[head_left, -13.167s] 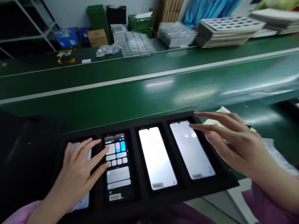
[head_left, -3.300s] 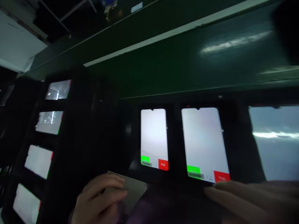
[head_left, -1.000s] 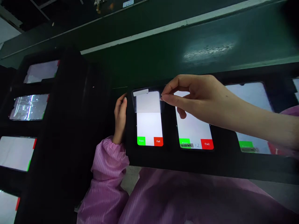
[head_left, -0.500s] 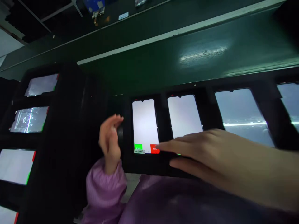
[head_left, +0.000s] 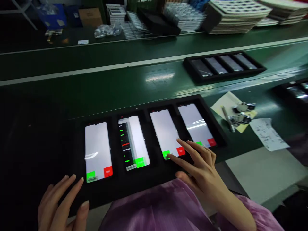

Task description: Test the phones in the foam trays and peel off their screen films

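Note:
Four lit phones lie in a black tray (head_left: 115, 189). My right hand (head_left: 197, 163) is spread, its index fingertip at the green button of the third phone (head_left: 165, 131). My left hand (head_left: 62, 205) has its fingers apart at the tray's near left, just below the first phone (head_left: 98, 147), holding nothing. White screens with green and red buttons show on the first, third and fourth phones (head_left: 193, 120). The second phone (head_left: 138, 138) has a blurred, half-changed screen, dark with coloured marks at its left and white at its right, with a green button.
Behind, another black tray (head_left: 199, 78) holds several dark phones. Right of the near tray lie a yellowish paper (head_left: 220, 104) with metal items and a pen (head_left: 227, 118), and a handwritten note (head_left: 269, 134). Stacked trays (head_left: 235, 16) stand on the back shelf.
The view has swung right, showing the whole near tray and more of the bench. My right hand now has its index finger at the third phone. My left hand has come to the tray's near left.

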A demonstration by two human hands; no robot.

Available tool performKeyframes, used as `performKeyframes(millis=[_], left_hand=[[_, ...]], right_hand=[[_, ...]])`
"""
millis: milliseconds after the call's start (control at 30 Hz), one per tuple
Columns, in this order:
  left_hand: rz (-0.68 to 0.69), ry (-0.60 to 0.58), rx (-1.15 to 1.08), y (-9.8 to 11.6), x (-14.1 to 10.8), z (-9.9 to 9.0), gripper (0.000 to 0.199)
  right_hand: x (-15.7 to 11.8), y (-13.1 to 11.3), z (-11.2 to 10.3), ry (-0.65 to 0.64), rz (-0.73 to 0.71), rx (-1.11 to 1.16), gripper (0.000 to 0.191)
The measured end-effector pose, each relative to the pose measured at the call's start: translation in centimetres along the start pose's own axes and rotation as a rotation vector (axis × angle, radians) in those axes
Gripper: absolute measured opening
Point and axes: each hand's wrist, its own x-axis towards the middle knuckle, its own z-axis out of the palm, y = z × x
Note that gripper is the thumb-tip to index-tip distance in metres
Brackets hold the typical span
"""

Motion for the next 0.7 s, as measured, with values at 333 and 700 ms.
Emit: performKeyframes(millis=[333, 700], left_hand=[[-0.088, 0.073, 0.219, 2.5, 2.7, 5.5, 0.063], [-0.061, -0.258, 0.31, 8.3, 11.2, 8.4, 0.049]], right_hand=[[-1.9, 5.1, -1.4, 0.18, 0.207, -0.024, 0.029], [7.2, 6.6, 1.3, 0.091, 0.036, 0.007, 0.029]])
